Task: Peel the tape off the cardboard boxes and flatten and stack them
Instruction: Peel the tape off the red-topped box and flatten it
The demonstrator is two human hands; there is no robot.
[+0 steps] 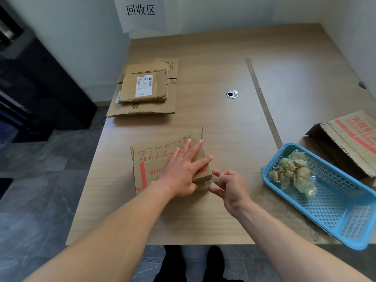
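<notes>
A small cardboard box (151, 159) with red print and line drawings lies near the front of the wooden table (223, 123). My left hand (186, 169) presses flat on top of it, fingers spread. At the box's right corner my right hand (230, 187) pinches a strip of clear tape (213, 180) that still clings to the cardboard. A stack of flattened boxes (146, 88), the top one bearing a white shipping label, sits at the far left of the table.
A blue plastic basket (333, 210) holding balled-up tape stands at the right front. Behind it lies a larger cardboard box (350, 139) with red lettering. A metal cable grommet (232, 94) is set in the tabletop. The table's left edge drops to a grey floor.
</notes>
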